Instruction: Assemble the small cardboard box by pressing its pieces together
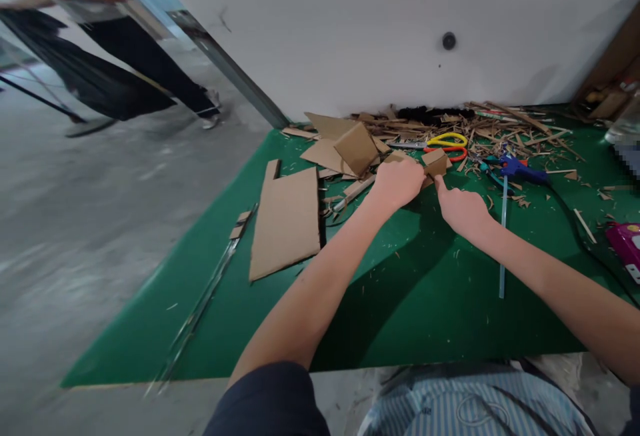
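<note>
**Small cardboard block held at the far middle of the mat**

Your left hand [399, 181] is closed over the near-left side of the small cardboard block [435, 161], which sits on the green mat [400, 289] just in front of the scissors [449, 143]. Your right hand [463, 209] is mostly curled, forefinger out and touching the block's lower right edge; it grips nothing. The block's long axis appears to run left to right, though your fingers hide part of it. Keep the left hand steady and press squarely with the forefinger. The glue gun [520, 169] lies just to the right, the flat cardboard sheet [286, 223] well apart on the left.
</note>
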Motion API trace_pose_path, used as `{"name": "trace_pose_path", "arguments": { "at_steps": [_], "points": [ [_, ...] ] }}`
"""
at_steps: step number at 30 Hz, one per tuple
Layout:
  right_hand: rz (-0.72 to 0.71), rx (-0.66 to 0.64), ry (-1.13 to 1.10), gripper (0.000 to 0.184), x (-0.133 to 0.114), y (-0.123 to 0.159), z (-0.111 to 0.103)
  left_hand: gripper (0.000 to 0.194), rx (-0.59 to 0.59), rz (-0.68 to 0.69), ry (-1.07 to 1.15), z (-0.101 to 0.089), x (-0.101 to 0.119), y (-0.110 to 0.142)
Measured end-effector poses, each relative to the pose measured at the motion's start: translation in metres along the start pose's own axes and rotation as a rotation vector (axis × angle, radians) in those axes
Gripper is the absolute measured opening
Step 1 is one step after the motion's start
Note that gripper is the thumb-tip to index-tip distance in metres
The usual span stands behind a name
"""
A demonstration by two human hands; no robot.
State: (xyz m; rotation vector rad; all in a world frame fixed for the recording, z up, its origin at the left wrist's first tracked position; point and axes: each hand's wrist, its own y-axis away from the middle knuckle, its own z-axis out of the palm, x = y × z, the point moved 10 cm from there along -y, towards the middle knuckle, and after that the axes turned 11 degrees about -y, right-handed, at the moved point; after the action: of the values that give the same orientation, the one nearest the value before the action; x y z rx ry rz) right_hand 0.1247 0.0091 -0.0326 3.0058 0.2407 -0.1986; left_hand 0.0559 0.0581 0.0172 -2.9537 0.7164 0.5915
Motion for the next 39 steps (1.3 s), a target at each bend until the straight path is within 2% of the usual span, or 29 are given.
{"name": "trace_pose_path", "arguments": {
  "at_steps": [11,22,31,39],
  "points": [
    [0.004,0.012,0.010,0.069,-0.001,0.003,0.003,0.040,0.005,0.006,0.027,-0.002,-0.003,0.002],
    [-0.007,0.013,0.021,0.071,0.000,0.011,0.007,0.041,0.015,-0.029,0.066,0.012,-0.014,-0.006],
    [0.006,-0.039,0.060,0.072,0.002,0.017,0.010,0.041,-0.006,-0.027,0.050,0.009,-0.012,-0.003],
    [-0.007,-0.032,0.037,0.072,0.003,0.021,0.007,0.041,0.006,-0.032,0.046,0.009,-0.012,-0.003]
  ]
}}
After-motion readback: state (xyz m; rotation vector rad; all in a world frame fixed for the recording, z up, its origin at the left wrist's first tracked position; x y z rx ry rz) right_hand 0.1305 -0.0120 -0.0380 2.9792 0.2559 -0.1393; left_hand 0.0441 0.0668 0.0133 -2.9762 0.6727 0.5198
